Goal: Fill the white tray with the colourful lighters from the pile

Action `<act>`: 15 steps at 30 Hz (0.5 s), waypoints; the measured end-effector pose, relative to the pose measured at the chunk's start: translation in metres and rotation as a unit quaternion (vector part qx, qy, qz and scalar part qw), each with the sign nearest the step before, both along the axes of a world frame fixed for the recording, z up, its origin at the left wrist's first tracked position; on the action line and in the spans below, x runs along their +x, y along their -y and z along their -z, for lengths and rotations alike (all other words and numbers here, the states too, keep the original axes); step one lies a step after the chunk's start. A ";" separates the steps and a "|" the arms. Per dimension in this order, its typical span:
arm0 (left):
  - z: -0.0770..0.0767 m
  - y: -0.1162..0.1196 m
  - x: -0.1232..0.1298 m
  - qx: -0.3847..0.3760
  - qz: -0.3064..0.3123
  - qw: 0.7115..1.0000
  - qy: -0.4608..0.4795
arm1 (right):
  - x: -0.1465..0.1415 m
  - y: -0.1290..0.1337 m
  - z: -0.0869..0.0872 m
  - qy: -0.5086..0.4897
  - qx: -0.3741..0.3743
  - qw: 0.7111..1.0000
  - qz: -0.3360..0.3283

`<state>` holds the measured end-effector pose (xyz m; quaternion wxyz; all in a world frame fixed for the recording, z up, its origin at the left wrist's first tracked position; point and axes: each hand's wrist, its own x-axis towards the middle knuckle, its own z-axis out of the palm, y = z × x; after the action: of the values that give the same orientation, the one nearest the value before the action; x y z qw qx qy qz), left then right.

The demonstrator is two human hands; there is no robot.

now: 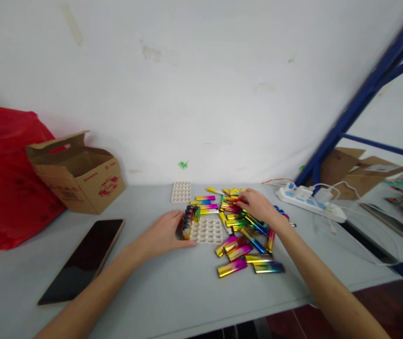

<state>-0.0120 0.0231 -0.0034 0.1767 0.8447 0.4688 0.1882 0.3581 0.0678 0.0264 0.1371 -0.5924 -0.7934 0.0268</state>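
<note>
Glossy, flat-sided lighters (232,268) strew the smooth table (168,292); the left hand (166,231) grips a dimpled white tray (206,231) beside them — the right hand (257,205), grip unclear, curls over their heap — beyond, a second pocked tray (181,192)

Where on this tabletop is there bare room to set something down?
Bare patches: between the dark device and the left hand, and on the tabletop between the forearms, in front of the near white tray. Crowded: right of that tray, where the right hand is among shiny coloured pieces, and around the power strip.
</note>
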 end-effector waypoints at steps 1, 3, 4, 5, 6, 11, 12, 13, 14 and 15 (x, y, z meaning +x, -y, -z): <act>-0.001 0.000 0.001 -0.002 -0.001 1.000 -0.002 | 0.000 0.000 -0.001 -0.034 0.013 0.999 0.001; -0.002 0.001 0.001 -0.003 -0.004 1.000 -0.010 | -0.003 0.001 -0.002 -0.157 0.036 0.987 0.006; -0.003 0.001 0.002 -0.002 -0.004 1.000 -0.013 | -0.006 0.002 -0.003 -0.238 0.037 0.970 0.006; -0.004 0.002 0.002 -0.001 -0.003 1.000 -0.015 | -0.011 0.004 -0.004 -0.323 0.029 0.946 0.002; -0.004 0.002 0.002 0.000 -0.001 1.000 -0.015 | -0.017 0.006 -0.007 -0.410 0.013 0.912 -0.005; -0.003 0.001 0.001 -0.008 -0.005 1.000 -0.010 | -0.064 0.025 -0.031 -0.692 -0.098 0.715 -0.032; -0.003 0.001 0.001 -0.009 -0.004 1.000 -0.007 | -0.074 0.029 -0.035 -0.702 -0.116 0.701 -0.041; -0.003 0.001 0.001 -0.009 -0.001 1.000 -0.003 | -0.084 0.033 -0.038 -0.704 -0.133 0.696 -0.056; -0.002 0.001 0.001 -0.008 0.004 1.000 0.001 | -0.093 0.036 -0.039 -0.700 -0.149 0.695 -0.075; -0.002 0.001 0.000 -0.007 0.008 1.000 0.004 | -0.101 0.039 -0.038 -0.691 -0.161 0.698 -0.096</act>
<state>-0.0116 0.0225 -0.0010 0.1866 0.8464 0.4624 0.1869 0.2570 0.0284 0.0648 0.5459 -0.3415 -0.5117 0.5688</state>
